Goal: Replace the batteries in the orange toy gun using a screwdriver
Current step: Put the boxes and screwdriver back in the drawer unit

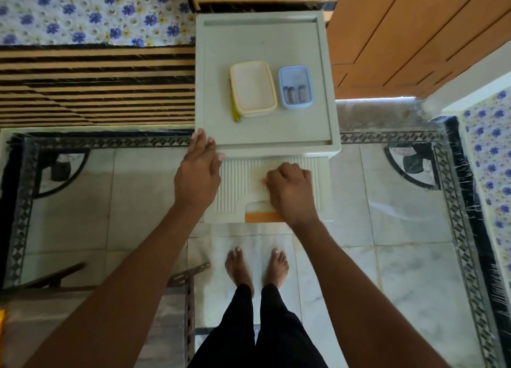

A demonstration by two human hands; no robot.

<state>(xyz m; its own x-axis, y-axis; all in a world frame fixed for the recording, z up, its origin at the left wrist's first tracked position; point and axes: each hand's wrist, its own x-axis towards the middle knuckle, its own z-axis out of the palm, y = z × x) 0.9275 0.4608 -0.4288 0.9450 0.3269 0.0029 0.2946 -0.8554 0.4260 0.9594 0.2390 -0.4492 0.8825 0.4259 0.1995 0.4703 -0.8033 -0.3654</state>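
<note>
A pale plastic drawer cabinet stands below me. On its top lie a cream lidded box, a small blue box holding batteries, and a yellow-handled screwdriver along the cream box's left side. My left hand lies flat on the top's near left corner, holding nothing. My right hand is curled on the ribbed drawer front, with its fingertips hidden. An orange strip shows under the handle recess. No orange toy gun is visible.
My bare feet stand on marble floor tiles just in front of the cabinet. A striped wooden bed frame with a floral sheet is to the left. A wooden door is to the right, and a metal frame stands at lower left.
</note>
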